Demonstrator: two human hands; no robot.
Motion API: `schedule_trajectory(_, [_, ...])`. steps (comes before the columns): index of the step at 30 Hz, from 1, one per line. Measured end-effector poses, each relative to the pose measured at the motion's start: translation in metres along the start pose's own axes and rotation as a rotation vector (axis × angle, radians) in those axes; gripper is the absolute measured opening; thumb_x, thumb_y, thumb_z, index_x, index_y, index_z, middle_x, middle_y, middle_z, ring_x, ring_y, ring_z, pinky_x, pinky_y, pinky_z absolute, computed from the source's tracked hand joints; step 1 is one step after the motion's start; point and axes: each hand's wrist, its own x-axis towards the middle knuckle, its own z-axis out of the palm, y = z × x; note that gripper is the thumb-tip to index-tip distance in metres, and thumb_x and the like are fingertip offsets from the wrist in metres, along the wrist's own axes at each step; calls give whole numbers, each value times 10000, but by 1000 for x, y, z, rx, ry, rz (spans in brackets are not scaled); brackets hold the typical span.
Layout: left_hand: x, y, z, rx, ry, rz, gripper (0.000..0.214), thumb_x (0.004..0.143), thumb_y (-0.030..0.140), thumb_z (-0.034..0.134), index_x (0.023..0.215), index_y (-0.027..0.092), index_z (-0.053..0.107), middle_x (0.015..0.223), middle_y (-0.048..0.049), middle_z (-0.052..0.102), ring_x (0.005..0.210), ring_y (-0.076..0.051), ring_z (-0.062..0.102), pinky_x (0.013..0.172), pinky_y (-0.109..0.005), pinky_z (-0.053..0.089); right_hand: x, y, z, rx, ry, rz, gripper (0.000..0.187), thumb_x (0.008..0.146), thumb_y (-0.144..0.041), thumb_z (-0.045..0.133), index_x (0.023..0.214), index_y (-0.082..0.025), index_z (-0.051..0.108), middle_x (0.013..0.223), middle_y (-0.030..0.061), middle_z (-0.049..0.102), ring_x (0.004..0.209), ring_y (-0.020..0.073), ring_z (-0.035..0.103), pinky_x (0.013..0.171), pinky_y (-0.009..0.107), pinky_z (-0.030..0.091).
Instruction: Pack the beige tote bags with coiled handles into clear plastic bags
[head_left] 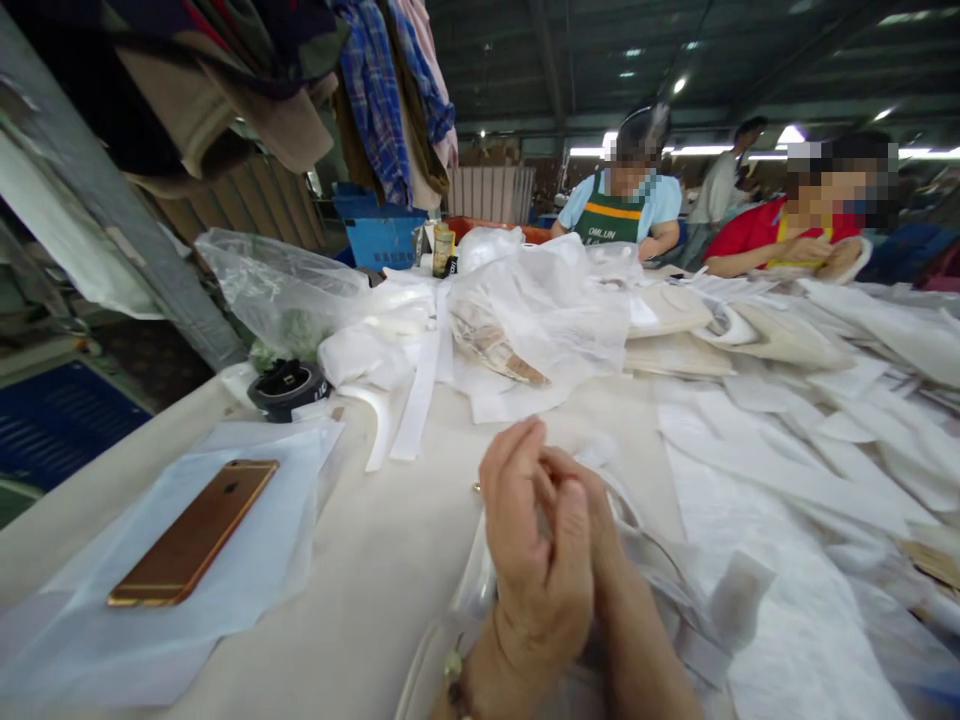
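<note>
My left hand (529,540), with a bracelet (454,675) at the wrist, is pressed against my right hand (592,510) at the front middle of the table. The fingers of both are closed and partly curled over each other. What lies between the palms, if anything, is hidden. Beneath the wrists lies a whitish, glossy item (480,570) with a pale edge, mostly covered by my arms. Thin straps (667,560) and a greyish translucent piece (742,595) lie beside my right forearm.
A phone (199,530) rests on bluish sheets (296,540) at the left. Behind it are a black tape roll (289,388), white strips (416,405) and clear plastic bags (555,300). Pale cut pieces (780,460) heap up rightward. Two people (615,215) work across the table.
</note>
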Motion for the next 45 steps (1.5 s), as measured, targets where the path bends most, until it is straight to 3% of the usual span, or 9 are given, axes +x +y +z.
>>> schedule_trajectory(5, [-26, -45, -38, 274, -88, -210, 299, 841, 256, 496, 1132, 190, 511, 1062, -99, 592, 971, -228, 569, 805, -389, 508, -3, -12, 5, -427, -330, -138, 315, 938, -361, 415, 820, -191, 652, 799, 38, 648, 770, 168, 584, 714, 281, 398])
schedule_trajectory(10, [-38, -55, -46, 304, -326, -428, 128, 795, 253, 500, 896, 193, 551, 839, -64, 617, 789, -225, 593, 712, -388, 496, -8, -23, 12, -781, -330, -143, 278, 906, -387, 495, 803, -174, 639, 842, 76, 608, 825, 216, 579, 754, 327, 387])
schedule_trajectory(15, [-29, -53, -43, 168, -402, -572, 115, 701, 264, 554, 771, 212, 480, 679, -12, 612, 623, -188, 579, 570, -296, 457, -14, -36, 18, -789, -312, -144, 167, 839, -340, 574, 808, -175, 581, 830, 61, 598, 821, 233, 571, 748, 338, 380])
schedule_trajectory(18, [-29, -56, -43, 48, -379, -601, 170, 671, 296, 558, 798, 205, 491, 738, -37, 660, 673, -206, 608, 595, -301, 471, -18, -42, 23, -766, -329, -154, 74, 847, -266, 551, 840, -192, 553, 817, 44, 619, 819, 225, 584, 755, 331, 372])
schedule_trajectory(23, [-30, -63, -40, -139, -516, -641, 271, 701, 283, 499, 940, 167, 553, 959, -89, 695, 912, -239, 624, 784, -328, 475, -17, -35, 29, -756, -363, -122, 82, 850, -166, 488, 888, -200, 553, 791, 33, 666, 762, 206, 620, 701, 300, 364])
schedule_trajectory(31, [-18, -43, -39, 437, -733, -623, 201, 807, 265, 448, 959, 176, 543, 892, -86, 681, 898, -292, 633, 760, -367, 430, -8, -16, 27, -606, -312, -15, 222, 833, -157, 487, 1051, -192, 506, 775, 25, 695, 729, 199, 659, 634, 255, 358])
schedule_trajectory(37, [-13, -34, -37, 687, -890, -571, 199, 878, 268, 392, 961, 150, 529, 924, -110, 670, 937, -294, 630, 772, -364, 422, -6, -15, 28, -581, -279, 36, 230, 842, -157, 475, 1071, -169, 463, 736, 27, 689, 726, 207, 658, 649, 258, 371])
schedule_trajectory(42, [-14, -34, -38, 748, -911, -503, 188, 870, 250, 407, 953, 138, 533, 919, -125, 670, 934, -313, 633, 797, -393, 426, -4, -17, 28, -627, -268, 50, 220, 858, -172, 457, 1078, -166, 464, 735, 28, 690, 719, 210, 660, 646, 266, 383])
schedule_trajectory(45, [-20, -45, -41, 606, -843, -507, 147, 832, 233, 460, 919, 153, 547, 903, -103, 686, 899, -284, 646, 767, -356, 448, -7, -27, 29, -732, -333, 22, 156, 869, -170, 433, 1002, -172, 515, 759, 53, 695, 720, 222, 664, 616, 275, 391])
